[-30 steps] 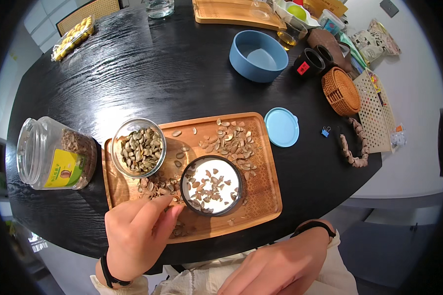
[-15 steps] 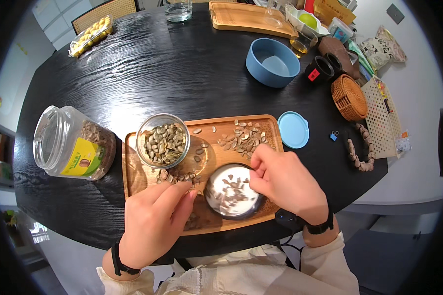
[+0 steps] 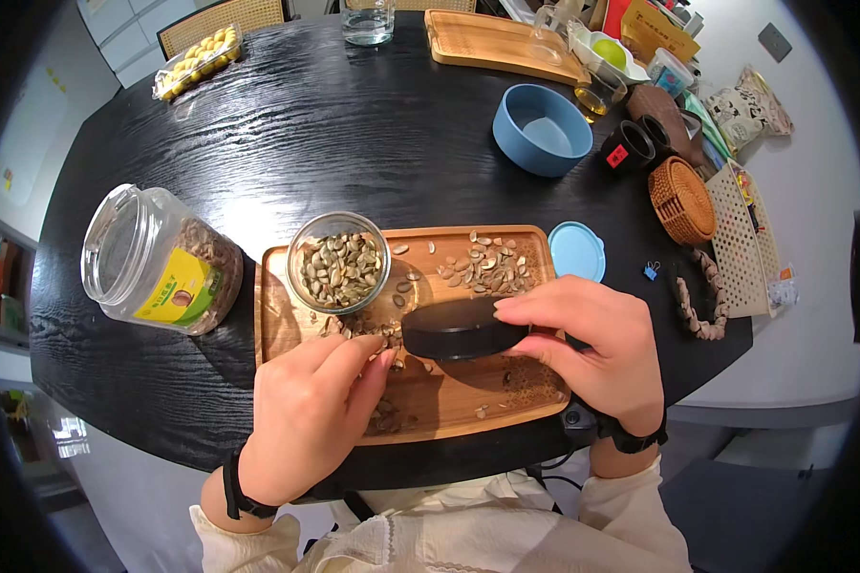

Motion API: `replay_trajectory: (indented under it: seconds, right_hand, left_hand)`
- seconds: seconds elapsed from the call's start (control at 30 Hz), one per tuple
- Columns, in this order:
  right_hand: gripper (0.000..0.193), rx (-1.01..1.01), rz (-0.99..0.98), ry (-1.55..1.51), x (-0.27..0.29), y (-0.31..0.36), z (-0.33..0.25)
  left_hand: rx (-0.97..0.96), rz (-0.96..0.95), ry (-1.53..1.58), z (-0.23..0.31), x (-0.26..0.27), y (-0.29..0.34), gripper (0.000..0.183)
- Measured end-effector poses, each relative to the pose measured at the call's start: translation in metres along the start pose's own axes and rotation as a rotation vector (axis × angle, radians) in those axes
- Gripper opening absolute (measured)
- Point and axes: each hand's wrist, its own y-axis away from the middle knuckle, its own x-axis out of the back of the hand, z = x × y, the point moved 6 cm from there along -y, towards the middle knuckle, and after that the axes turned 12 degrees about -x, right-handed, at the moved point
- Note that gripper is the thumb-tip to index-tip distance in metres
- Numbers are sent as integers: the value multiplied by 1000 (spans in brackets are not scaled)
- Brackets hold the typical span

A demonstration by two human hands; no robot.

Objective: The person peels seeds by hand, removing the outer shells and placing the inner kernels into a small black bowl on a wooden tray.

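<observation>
My right hand [image 3: 588, 358] grips a round black dish [image 3: 454, 329] at its right edge, holding it raised and tipped over the wooden tray [image 3: 449, 406]. The dish's dark underside faces me, so its inside is hidden. My left hand [image 3: 311, 411] is closed in a pinch by the shells [image 3: 354, 327] at the tray's left middle; what its fingertips hold is too small to make out. Beyond it stands a glass bowl [image 3: 384, 277] of green pumpkin seed kernels [image 3: 336, 270]. Unshelled-looking pumpkin seeds [image 3: 492, 265] lie scattered at the tray's far right.
A clear plastic jar [image 3: 167, 258] of seeds stands left of the tray. A light blue lid [image 3: 577, 251] lies right of it. Farther off are a blue bowl [image 3: 543, 131], black cups [image 3: 628, 146], a wicker container [image 3: 682, 202] and another wooden tray [image 3: 506, 48].
The dish, which lay flat on the tray showing a white inside with dark seeds, is now lifted and tipped by my right hand. My left hand stays pinched near the shells.
</observation>
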Motion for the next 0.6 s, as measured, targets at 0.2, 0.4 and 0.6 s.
replay_trajectory:
  seconds: [0.2,0.4,0.6]
  right_hand:
    - [29,160,-23,81,-3,-2,-4]
    - [32,39,225,4,23,0,1]
    - [28,-549,152,-541,32,0,42]
  left_hand:
    - [7,-4,-14,-1,0,1,7]
    - [-40,-21,-20,1,-2,-1,12]
    - [-224,-227,65,5,-25,-5,34]
